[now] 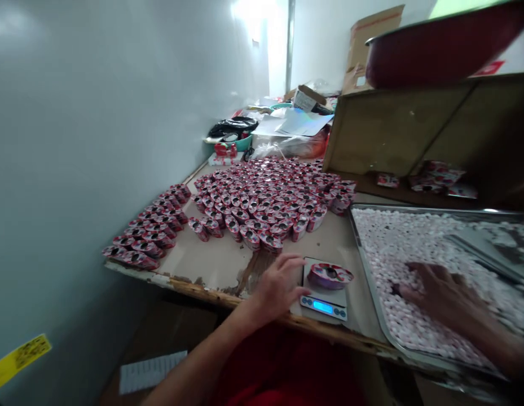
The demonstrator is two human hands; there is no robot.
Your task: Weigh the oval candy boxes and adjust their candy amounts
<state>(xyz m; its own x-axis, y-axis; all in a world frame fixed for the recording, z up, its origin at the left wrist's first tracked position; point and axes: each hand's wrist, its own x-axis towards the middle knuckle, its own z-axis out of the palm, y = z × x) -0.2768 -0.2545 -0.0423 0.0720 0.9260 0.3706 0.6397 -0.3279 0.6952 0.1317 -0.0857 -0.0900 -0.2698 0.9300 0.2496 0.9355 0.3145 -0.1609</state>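
In the head view, one oval container (327, 277) sits on the scale (325, 295), apart from the many containers (265, 194) standing on the surface (206, 266). The tray (370, 276) is amply stocked with white pieces (392, 237), so you look partway along, with plenty left. Your left hand (281, 285) is loosely spread at the scale's edge, gripping nothing visible. Your right hand (441, 293) is among the pieces (too blurred to tell its opening or hold). The scale's digits and the containers' fill are unclear.

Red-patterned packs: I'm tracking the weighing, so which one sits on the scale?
The single pack just right of the left hand: it alone rests on the digital scale, while the clustered packs stand on the tabletop.
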